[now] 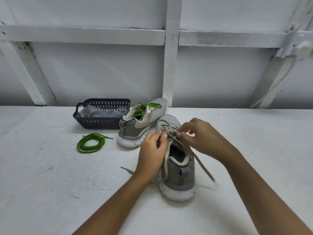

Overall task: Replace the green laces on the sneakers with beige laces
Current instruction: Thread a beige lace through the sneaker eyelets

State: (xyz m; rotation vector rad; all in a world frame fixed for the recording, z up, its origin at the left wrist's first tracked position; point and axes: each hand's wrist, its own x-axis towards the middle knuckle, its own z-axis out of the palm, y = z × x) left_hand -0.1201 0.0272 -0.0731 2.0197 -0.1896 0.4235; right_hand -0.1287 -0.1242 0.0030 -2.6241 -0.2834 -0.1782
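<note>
A grey sneaker (179,175) stands in front of me with its heel toward me, and a beige lace (201,164) runs through its eyelets. My left hand (152,150) grips the sneaker's left eyelet edge near the tongue. My right hand (199,138) pinches the beige lace at the upper eyelets. One loose lace end trails down the right side, another lies left of the heel. A second grey sneaker (135,128) behind it still carries green laces (144,109). A coiled green lace (90,143) lies on the white surface to the left.
A dark plastic basket (94,123) with clear bags inside sits at the back left, touching the second sneaker. A white wall with beams (171,65) rises right behind the white table (50,184).
</note>
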